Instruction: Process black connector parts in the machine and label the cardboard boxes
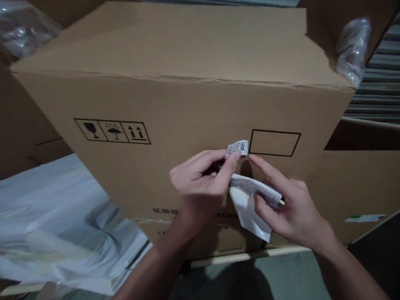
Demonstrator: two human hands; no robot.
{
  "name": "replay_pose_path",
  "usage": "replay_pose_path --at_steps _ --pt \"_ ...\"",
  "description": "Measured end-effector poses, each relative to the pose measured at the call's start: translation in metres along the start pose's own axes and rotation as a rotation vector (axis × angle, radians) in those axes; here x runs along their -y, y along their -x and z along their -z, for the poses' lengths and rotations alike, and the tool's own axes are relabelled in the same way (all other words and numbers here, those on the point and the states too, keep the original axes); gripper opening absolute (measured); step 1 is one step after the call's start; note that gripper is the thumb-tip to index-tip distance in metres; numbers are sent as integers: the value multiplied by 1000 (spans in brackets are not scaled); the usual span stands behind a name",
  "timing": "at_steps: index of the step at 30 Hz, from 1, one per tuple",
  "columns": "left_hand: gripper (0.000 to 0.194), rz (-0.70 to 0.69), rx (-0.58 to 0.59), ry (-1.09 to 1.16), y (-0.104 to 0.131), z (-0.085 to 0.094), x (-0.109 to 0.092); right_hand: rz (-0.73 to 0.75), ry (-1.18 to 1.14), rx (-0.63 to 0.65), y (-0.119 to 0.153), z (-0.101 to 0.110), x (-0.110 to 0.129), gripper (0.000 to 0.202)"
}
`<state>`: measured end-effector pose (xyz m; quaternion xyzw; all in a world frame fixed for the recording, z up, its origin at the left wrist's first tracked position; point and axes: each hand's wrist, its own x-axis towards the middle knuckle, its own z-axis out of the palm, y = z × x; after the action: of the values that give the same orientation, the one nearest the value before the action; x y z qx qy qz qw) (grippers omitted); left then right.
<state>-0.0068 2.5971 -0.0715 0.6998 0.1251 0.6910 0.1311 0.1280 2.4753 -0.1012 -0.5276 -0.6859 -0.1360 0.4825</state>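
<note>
Plastic (354,50) at upper right covers the box's (193,108) corner; my left fingers (231,156) pinch a label (242,146), partly hiding its print.

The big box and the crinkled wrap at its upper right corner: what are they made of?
The box looks like matte brown cardboard, judging by its creased fold. The wrap seems clear, glossy plastic, going by highlights and see-through folds; whether bubble or plain film is unclear.
</note>
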Motion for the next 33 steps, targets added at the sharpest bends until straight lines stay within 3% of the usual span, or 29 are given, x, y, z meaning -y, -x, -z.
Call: replay_pose_path --at_steps 15,33 --pt "10 -51 14 -111 -3 2 -3 -49 63 80 -13 4 10 75" --pt "13 15 -13 -146 -6 1 -10 -89 107 135 -12 1 14 82"
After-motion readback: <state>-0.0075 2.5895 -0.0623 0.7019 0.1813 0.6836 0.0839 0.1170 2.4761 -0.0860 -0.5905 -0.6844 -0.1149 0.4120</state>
